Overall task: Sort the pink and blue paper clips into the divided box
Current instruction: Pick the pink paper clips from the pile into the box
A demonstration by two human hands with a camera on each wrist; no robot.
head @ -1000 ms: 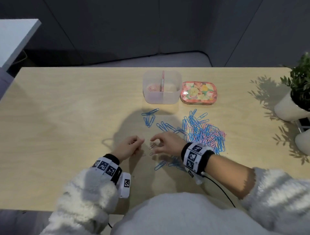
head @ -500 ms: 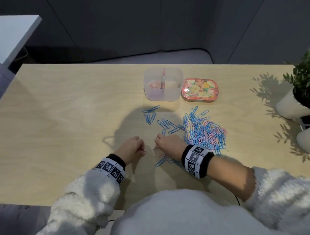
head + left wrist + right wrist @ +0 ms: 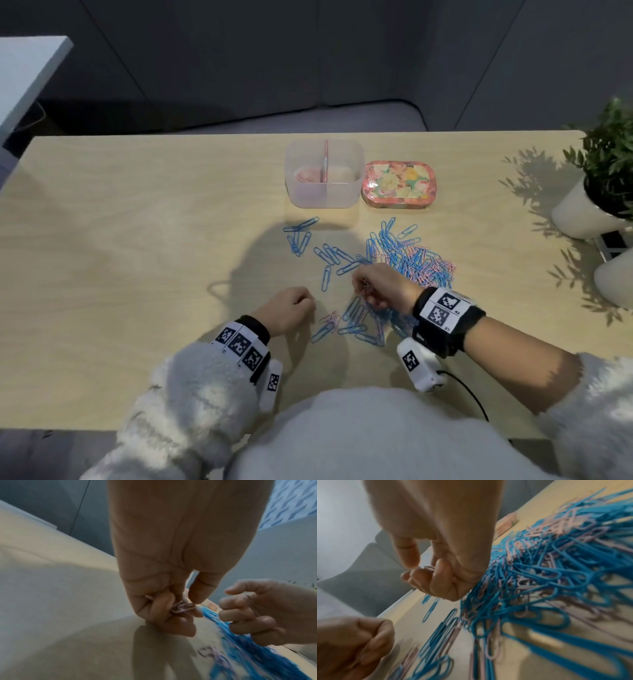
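Now, step in hand: judged as gathering pink clips before a carry to the divided box (image 3: pixel 324 178).
Landmark: divided box, at the far middle of the bench (image 3: pixel 137 240); its left compartment holds pink clips, its right one looks bare.
Left hand (image 3: pixel 287 310): fingers curled, gripping a few pink paper clips (image 3: pixel 181 607) in the fist; it sits well nearer the person than the box, a little left of it.
Right hand (image 3: pixel 380 286): fingers curled, thumb and forefinger pinching a pink clip (image 3: pixel 429 568); nearer the person than the box, slightly right of it.
Mixed heap (image 3: pixel 414 263): pink and blue, between the box and the right hand, on the box's right.
Loose blue clips (image 3: pixel 329 255): just in front of the box.
Key relation: box lies straight ahead of both hands; both look about equally near, and the pink compartment is on the left hand's side.
Floral tin (image 3: pixel 399 185): touching the box's right wall.
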